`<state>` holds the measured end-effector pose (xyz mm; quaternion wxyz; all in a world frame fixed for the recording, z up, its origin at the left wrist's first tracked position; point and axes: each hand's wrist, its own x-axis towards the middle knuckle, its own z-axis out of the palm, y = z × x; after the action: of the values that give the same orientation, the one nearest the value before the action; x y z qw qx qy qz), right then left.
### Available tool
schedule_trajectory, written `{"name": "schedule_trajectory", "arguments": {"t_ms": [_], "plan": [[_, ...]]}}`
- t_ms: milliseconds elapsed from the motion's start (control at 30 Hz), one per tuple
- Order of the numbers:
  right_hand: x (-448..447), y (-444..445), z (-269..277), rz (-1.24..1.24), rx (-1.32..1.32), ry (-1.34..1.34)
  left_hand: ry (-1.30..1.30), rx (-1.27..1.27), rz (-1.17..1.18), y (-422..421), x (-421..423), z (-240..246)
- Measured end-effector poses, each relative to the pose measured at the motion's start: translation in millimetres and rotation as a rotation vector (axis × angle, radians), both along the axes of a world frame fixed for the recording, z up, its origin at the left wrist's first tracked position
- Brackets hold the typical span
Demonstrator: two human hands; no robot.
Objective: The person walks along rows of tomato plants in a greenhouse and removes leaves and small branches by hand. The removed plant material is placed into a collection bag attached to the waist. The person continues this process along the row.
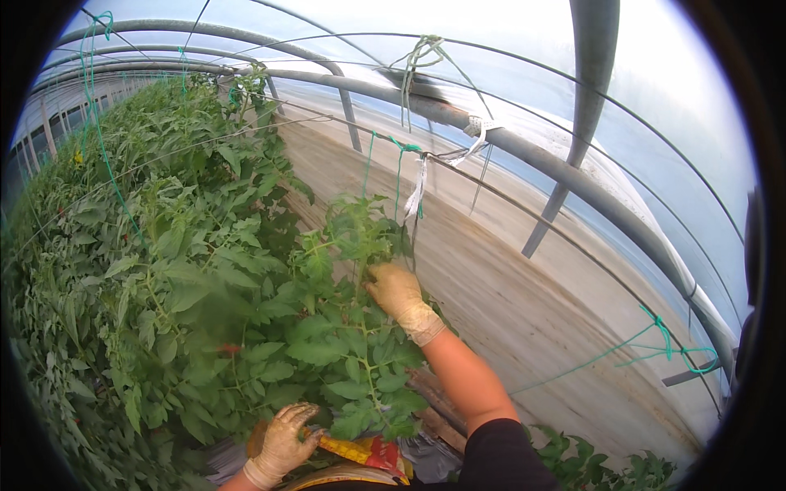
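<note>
My right hand point(398, 294), in a pale, stained glove, reaches into the upper part of a tomato plant point(359, 239), beside its stem. Leaves cover its fingertips, so whether it grips anything cannot be told. Low in the picture is my left hand point(284, 439), gloved alike, fingers bent near the lower leaves. A bit of green shows by its thumb; what it holds, if anything, is unclear. Just right of that hand lies a yellow and red plastic bag or wrapper point(368, 453), partly under the foliage.
Dense tomato plants point(184, 294) fill the left side. A plastic sheet wall point(491, 294) runs along the right, below a metal greenhouse pipe point(540, 153). Green twine point(663, 347) is tied to a wire point(552, 227), and a white strip point(417, 190) hangs above my right hand.
</note>
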<state>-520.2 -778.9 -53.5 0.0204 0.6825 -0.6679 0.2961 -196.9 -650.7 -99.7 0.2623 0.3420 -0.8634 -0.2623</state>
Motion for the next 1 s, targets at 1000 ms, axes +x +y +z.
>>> {"name": "schedule_trajectory", "arguments": {"t_ms": [1000], "plan": [[-20, 97, -42, 0.004, 0.085, -1.223, -0.156, 0.356, -0.004, -188, -169, 67]]}}
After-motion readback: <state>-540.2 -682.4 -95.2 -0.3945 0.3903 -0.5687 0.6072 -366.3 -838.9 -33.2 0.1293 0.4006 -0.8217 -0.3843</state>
